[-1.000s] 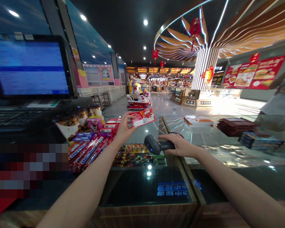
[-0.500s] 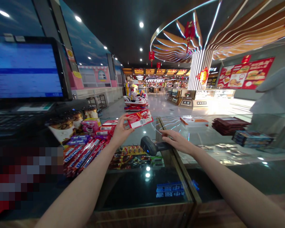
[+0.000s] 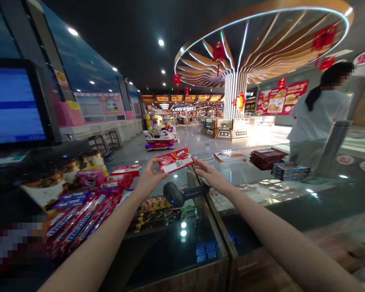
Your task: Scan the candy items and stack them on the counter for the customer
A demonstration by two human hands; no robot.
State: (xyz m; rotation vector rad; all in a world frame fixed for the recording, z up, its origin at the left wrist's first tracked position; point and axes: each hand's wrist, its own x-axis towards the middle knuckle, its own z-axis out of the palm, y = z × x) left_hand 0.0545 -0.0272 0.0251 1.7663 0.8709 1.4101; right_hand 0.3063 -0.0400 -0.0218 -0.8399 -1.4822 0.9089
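My left hand (image 3: 152,175) pinches the left end of a flat red-and-white box (image 3: 177,160), its barcode facing me, held up above the glass counter. Close to the box's right end is my right hand (image 3: 211,175), fingers stretched out; I cannot tell whether the fingertips touch the box. Below both hands a black barcode scanner (image 3: 182,194) lies on the glass, its handle toward the right hand. Left of my left hand are red Mentos rolls (image 3: 79,223), purple packs (image 3: 73,198) and other red packs (image 3: 118,178).
A monitor (image 3: 15,103) stands at the left, with lidded cups (image 3: 45,190) in front of it. On the counter to the right sit an orange-white box (image 3: 229,156), a stack of brown packs (image 3: 266,158) and blue boxes (image 3: 290,170). A person in white (image 3: 316,105) stands beyond the counter.
My view has turned to the right. My right hand has moved from above the scanner handle up to the right end of the red box, which my left hand still holds.
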